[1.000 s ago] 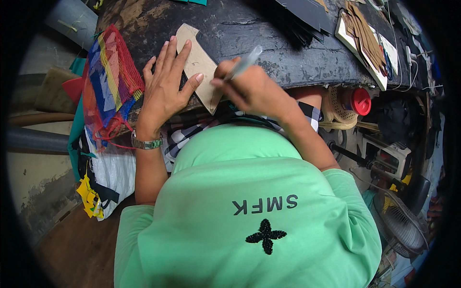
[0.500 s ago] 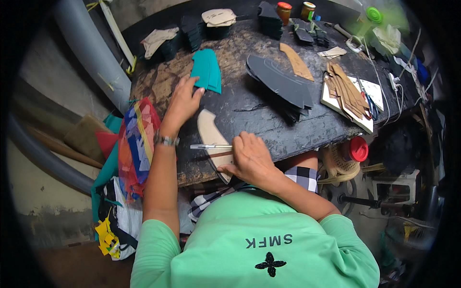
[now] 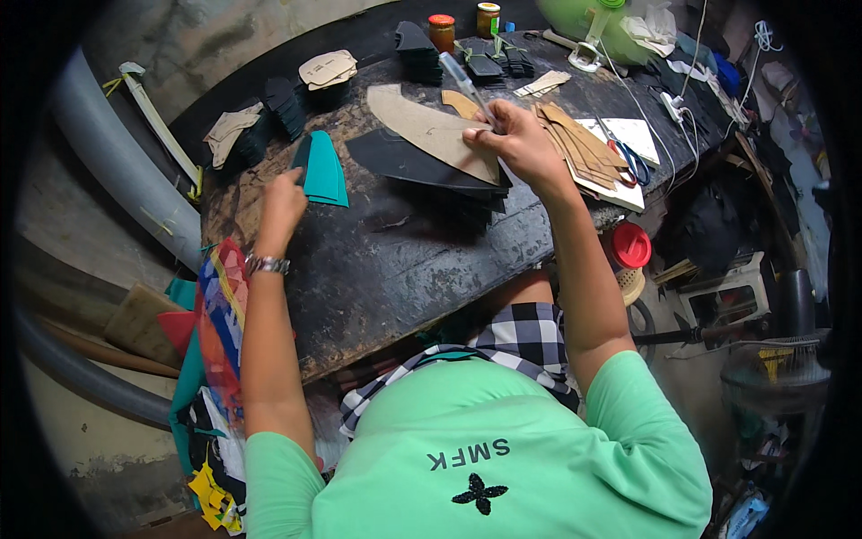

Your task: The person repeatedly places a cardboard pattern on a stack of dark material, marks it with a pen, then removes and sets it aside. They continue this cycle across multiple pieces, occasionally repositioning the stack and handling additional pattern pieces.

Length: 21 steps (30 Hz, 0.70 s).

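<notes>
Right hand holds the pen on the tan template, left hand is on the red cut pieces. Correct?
Not quite: the head view shows the left hand on teal cut pieces, not red. The rest holds: the right hand holds the pen on the tan template.

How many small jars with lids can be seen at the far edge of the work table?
2. An orange-lidded jar stands at the table's far edge, and a yellow-lidded jar just right of it. Others may be hidden behind clutter.
</notes>
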Each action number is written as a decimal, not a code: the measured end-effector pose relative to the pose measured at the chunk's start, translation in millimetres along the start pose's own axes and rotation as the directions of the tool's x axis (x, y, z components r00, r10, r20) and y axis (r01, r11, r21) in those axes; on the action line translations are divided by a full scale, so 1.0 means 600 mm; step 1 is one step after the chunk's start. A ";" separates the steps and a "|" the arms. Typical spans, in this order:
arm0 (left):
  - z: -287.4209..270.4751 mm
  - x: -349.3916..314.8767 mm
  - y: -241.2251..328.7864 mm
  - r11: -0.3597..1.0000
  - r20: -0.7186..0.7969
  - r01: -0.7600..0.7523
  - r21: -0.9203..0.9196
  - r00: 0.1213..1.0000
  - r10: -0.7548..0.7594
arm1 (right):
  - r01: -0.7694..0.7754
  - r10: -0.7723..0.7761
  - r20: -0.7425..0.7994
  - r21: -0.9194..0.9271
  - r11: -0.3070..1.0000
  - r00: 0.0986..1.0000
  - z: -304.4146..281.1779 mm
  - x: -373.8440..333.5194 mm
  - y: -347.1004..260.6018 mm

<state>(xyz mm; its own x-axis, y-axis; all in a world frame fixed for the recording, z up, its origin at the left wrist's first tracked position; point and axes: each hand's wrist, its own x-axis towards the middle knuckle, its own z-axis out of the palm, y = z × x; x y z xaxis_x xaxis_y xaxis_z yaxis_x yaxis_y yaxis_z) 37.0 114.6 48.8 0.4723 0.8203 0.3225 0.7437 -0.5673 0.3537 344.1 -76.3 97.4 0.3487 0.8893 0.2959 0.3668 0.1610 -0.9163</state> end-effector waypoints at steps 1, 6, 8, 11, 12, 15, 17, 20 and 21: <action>-0.019 -0.021 0.004 0.998 -0.050 0.049 -0.033 0.997 -0.050 | -0.032 0.028 -0.046 -0.084 0.996 0.999 0.004 0.006 0.012; -0.051 -0.195 0.056 0.616 0.185 0.227 -0.754 0.974 -0.132 | 0.059 -0.205 -0.223 -0.526 0.849 0.953 0.004 -0.015 0.040; -0.044 -0.266 0.088 0.647 0.294 0.310 -0.697 0.946 -0.137 | 0.076 -0.214 -0.327 -0.387 0.919 0.921 -0.001 -0.030 0.026; -0.033 -0.330 0.124 0.872 0.171 0.102 -0.479 0.985 -0.022 | 0.258 -0.231 -0.325 0.043 0.965 0.917 0.017 -0.073 -0.007; -0.033 -0.339 0.128 0.903 0.168 0.107 -0.417 0.985 -0.039 | 0.208 -0.173 -0.296 0.093 0.974 0.939 0.034 -0.090 -0.016; -0.033 -0.334 0.125 0.917 0.057 0.093 -0.389 0.995 -0.076 | 0.193 -0.175 -0.111 0.190 0.963 0.978 0.093 -0.146 -0.029; -0.029 -0.321 0.112 0.950 -0.007 -0.007 -0.311 1.000 0.005 | 0.137 -0.130 -0.054 0.142 0.980 0.990 0.149 -0.176 -0.022; -0.017 -0.310 0.092 0.960 0.004 -0.062 -0.274 0.998 0.065 | 0.263 -0.261 0.088 -0.009 0.965 0.961 0.205 -0.206 -0.006; -0.013 -0.315 0.089 0.969 0.034 -0.055 -0.241 0.997 0.065 | 0.233 -0.231 0.139 0.004 0.973 0.963 0.217 -0.225 -0.004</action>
<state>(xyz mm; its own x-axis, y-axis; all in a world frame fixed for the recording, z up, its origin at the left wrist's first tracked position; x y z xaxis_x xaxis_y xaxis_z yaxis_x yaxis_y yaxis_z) -16.2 -71.5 13.2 0.5354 0.7837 0.3149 0.5809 -0.6123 0.5362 183.8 -141.3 24.5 0.1311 0.8786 0.4592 0.4346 0.3653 -0.8232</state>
